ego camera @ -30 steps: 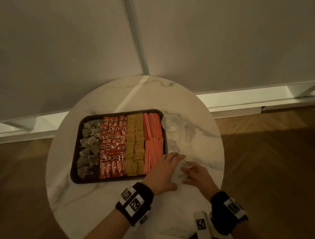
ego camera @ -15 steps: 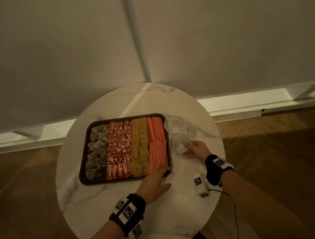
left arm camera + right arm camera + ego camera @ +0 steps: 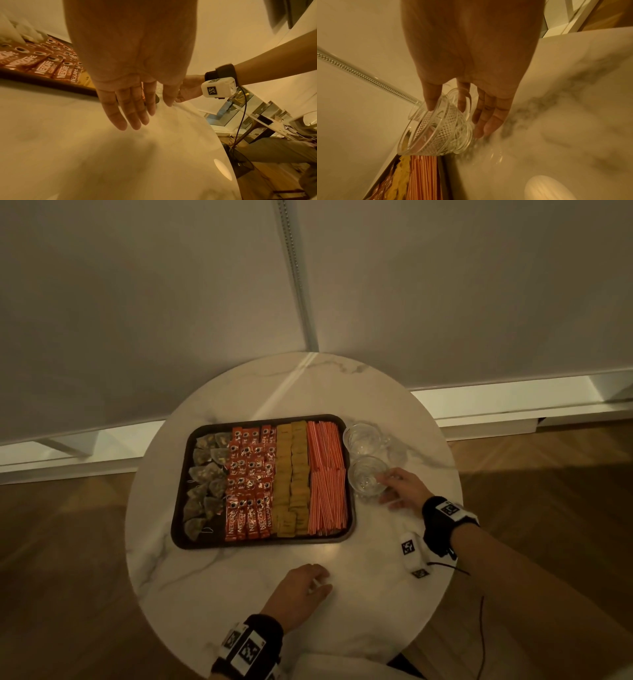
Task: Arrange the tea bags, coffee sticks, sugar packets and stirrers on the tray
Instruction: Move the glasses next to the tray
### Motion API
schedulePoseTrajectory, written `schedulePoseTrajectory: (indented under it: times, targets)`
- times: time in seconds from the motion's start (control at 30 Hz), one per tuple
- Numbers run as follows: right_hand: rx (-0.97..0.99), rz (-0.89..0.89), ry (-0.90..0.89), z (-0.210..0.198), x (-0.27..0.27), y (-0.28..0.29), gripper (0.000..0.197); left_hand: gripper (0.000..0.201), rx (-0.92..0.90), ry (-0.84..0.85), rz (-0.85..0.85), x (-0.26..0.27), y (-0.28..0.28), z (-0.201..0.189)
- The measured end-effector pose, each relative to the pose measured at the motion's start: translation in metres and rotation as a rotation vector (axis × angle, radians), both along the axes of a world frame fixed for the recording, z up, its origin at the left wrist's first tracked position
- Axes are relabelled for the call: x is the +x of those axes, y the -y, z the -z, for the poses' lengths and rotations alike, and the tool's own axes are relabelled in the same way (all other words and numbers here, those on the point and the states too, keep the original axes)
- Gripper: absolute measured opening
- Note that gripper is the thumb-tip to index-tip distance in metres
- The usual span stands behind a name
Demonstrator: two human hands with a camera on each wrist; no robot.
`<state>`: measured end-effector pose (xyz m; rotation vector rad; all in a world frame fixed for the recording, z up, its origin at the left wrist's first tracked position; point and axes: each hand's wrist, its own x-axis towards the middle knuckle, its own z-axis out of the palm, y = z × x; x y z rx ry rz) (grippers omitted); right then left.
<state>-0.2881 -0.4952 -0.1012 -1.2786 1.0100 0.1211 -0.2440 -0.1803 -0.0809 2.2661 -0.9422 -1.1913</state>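
A dark tray (image 3: 263,542) on the round marble table holds rows of tea bags (image 3: 205,477), red coffee sticks (image 3: 250,474), yellow sugar packets (image 3: 291,474) and red-striped stirrers (image 3: 327,477). Just right of the tray stand two patterned glass cups. My right hand (image 3: 387,484) pinches the nearer glass cup (image 3: 366,479) between thumb and forefinger; the right wrist view shows this cup (image 3: 440,128) close against the tray's edge. My left hand (image 3: 308,580) hovers flat over bare marble in front of the tray, fingers (image 3: 133,115) straight and holding nothing.
The second glass cup (image 3: 363,436) stands behind the held one, near the tray's far right corner. The table (image 3: 222,594) sits against a pale wall, with wooden floor on both sides. A thin cable (image 3: 481,628) hangs from my right wrist.
My right hand has carried the glass cup away from the front of the table and set it beside the tray, near the other cup. My left hand has drawn back from the tray's near right corner.
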Motion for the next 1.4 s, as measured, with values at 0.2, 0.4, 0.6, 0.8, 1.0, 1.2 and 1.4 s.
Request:
schedulePoseTrajectory:
  times: [0.2, 0.4, 0.6, 0.8, 1.0, 1.2, 1.4]
  targets:
    - [0.008, 0.007, -0.004, -0.004, 0.000, -0.001, 0.038, 0.027, 0.033, -0.012, -0.056, 0.007, -0.016, 0.006]
    - [0.025, 0.073, 0.022, -0.005, -0.007, -0.008, 0.041, 0.023, 0.078, -0.035, -0.228, 0.030, -0.043, 0.013]
    - [0.078, 0.111, 0.055, -0.010, -0.010, -0.011, 0.043, 0.014, 0.078, -0.114, -0.470, 0.053, -0.061, 0.020]
    - [0.063, 0.272, 0.018, -0.004, -0.030, -0.020, 0.034, 0.016, 0.032, -0.265, -0.923, 0.076, -0.090, 0.021]
    - [-0.066, 0.255, -0.021, 0.017, -0.064, -0.077, 0.020, 0.041, -0.040, -0.241, -1.174, 0.104, -0.131, 0.019]
    - [-0.077, 0.200, 0.000, 0.019, -0.059, -0.136, 0.018, 0.046, -0.154, -0.268, -1.225, 0.140, -0.144, 0.021]
    - [-0.051, 0.242, -0.064, 0.013, -0.044, -0.172, 0.029, 0.060, -0.226, -0.264, -1.193, 0.153, -0.158, 0.037]
